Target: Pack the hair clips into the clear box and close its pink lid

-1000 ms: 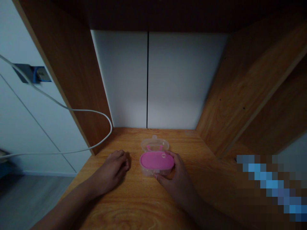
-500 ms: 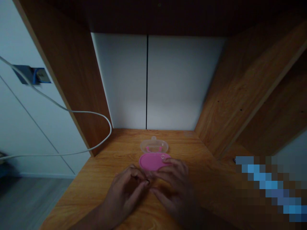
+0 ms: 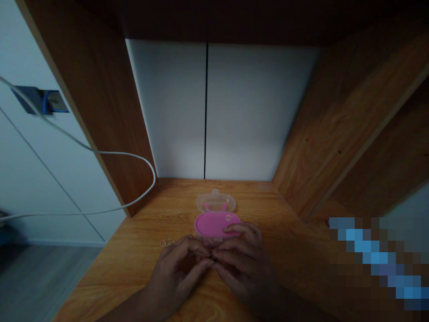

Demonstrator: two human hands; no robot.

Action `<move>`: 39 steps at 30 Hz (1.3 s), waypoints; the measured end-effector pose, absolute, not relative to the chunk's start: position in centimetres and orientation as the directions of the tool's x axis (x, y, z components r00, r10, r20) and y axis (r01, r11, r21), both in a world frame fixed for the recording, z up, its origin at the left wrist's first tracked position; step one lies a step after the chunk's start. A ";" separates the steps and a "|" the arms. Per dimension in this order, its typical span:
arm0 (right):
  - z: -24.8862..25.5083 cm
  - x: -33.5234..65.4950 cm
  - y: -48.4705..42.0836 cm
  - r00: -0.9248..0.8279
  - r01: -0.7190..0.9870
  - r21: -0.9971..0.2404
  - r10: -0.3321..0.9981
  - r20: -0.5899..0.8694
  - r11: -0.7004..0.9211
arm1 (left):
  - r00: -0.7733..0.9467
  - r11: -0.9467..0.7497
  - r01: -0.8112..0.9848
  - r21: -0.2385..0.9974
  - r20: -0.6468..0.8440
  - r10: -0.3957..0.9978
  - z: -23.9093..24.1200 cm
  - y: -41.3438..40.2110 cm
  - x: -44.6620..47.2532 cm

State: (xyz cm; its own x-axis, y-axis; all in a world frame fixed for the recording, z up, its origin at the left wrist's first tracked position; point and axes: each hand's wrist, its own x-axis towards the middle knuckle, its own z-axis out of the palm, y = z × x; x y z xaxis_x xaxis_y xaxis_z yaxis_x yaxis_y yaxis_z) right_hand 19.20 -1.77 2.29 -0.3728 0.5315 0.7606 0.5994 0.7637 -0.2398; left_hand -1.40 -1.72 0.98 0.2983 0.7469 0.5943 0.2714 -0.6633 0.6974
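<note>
A small oval case with a pink tray (image 3: 214, 223) lies on the wooden desk (image 3: 140, 255), its clear lid (image 3: 216, 202) folded open behind it. Just in front of the case my left hand (image 3: 177, 268) and my right hand (image 3: 239, 261) meet, fingertips pinched together. Something tiny may sit between the fingers; I cannot make it out in the dim light. A small clear ring-like item (image 3: 165, 243) rests on the desk to the left of my left hand.
Wooden side panels (image 3: 100, 112) wall the desk on both sides, with a white back wall (image 3: 234, 112) behind. A white cable (image 3: 110, 154) loops past the left panel from a wall socket (image 3: 40, 100). A blurred patch covers the lower right.
A second ago my left hand lay flat on the desk and my right hand held the case; both then drew together before it. A small ring now shows where the left hand was.
</note>
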 end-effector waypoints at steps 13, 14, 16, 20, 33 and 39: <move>1.6 19.9 -0.1 0.058 0.591 -0.569 0.674 0.737 0.572 | 0.341 -0.657 0.285 0.697 0.567 0.750 2.1 -1.0 -2.9; 1.5 20.0 0.3 0.108 0.586 -0.609 0.693 0.713 0.535 | 0.317 -0.656 0.308 0.689 0.576 0.754 2.0 -0.7 -3.2; 1.2 20.2 0.8 0.185 0.573 -0.681 0.737 0.650 0.457 | 0.245 -0.632 0.387 0.671 0.586 0.772 2.0 0.1 -4.0; 0.7 20.3 1.3 0.276 0.550 -0.754 0.774 0.569 0.358 | 0.052 -0.505 0.598 0.622 0.599 0.799 2.4 1.8 -6.1; 0.6 20.5 1.3 0.300 0.481 -0.814 0.811 0.502 0.326 | 0.082 -0.295 0.752 0.589 0.362 0.929 1.4 6.4 -11.0; 0.7 20.7 1.1 0.319 0.372 -0.854 0.813 0.487 0.365 | 0.510 -0.564 0.670 0.483 0.252 0.822 3.2 5.5 -10.9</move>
